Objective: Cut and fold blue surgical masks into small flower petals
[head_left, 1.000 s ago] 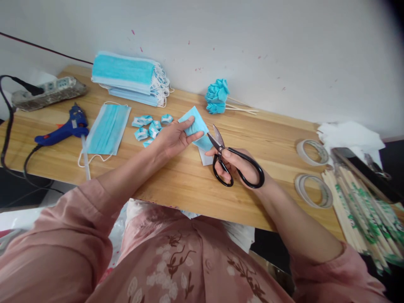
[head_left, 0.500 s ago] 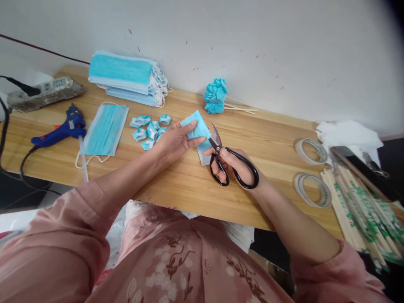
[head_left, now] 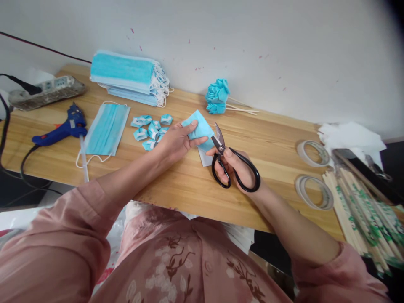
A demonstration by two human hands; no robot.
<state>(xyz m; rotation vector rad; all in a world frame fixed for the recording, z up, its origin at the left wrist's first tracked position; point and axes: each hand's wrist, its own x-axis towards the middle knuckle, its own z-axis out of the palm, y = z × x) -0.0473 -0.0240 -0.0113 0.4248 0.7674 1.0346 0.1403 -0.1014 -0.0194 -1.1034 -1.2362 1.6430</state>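
Observation:
Between the thumb and fingers of my left hand (head_left: 178,141) is a folded piece of blue mask fabric (head_left: 202,125), held above the table. My right hand (head_left: 238,166) grips black-handled scissors (head_left: 220,148), their blades parted and one blade at the fabric's right corner. Under the fabric, partly hidden, lies another blue and pale grey piece (head_left: 205,156) on the wood. Several small folded blue pieces (head_left: 153,131) with white patches lie just left of my left hand. Blue fabric roses (head_left: 217,96) on thin sticks rest beyond both hands.
At the left are a flat blue mask (head_left: 106,128), a blue glue gun (head_left: 71,124) and a power strip (head_left: 47,92). A stack of masks (head_left: 124,73) stands by the wall. Tape rolls (head_left: 312,192), packaged chopsticks (head_left: 356,214) and a phone (head_left: 356,162) lie at the right.
Both hands have shifted slightly, bringing the blue fabric a little to the right. The scissors stay parted at its corner. Much of the scene's small shift comes from my head moving.

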